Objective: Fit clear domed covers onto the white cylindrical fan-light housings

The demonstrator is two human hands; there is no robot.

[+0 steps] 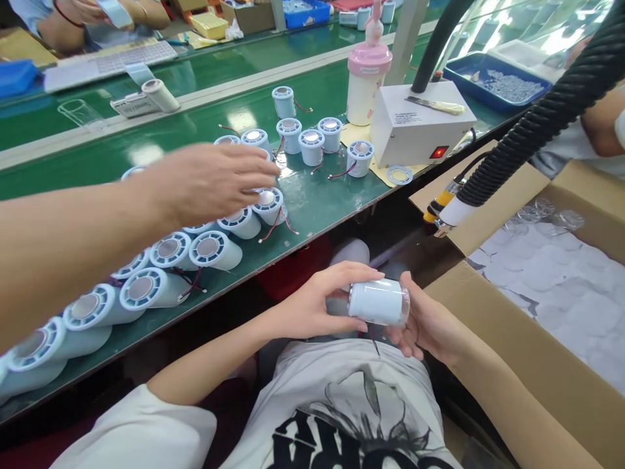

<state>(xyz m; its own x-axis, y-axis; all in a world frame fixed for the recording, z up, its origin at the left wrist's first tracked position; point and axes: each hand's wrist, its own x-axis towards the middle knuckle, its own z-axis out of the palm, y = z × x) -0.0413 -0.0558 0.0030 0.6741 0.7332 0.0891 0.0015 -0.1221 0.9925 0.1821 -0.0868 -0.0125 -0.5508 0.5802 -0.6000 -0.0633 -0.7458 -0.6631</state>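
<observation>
A pale blue-white cylinder [378,301] lies on its side in front of my chest, held between both hands. My left hand [317,303] curls round its left end, thumb on top. My right hand [430,322] cups the right end from below, where a clear film covers it. A thin dark wire hangs under the cylinder. On the green bench [317,208] to my left lies a row of several like cylinders [168,254] on their sides, and several more stand upright [312,144] farther back with red-black wires.
A co-worker's arm and hand [205,182] reaches across the cylinder row from the left. A white box with a red switch [420,127], a pink-capped bottle [367,81] and a black ribbed hose [537,117] stand at right. An open carton [537,273] of clear films lies beside me.
</observation>
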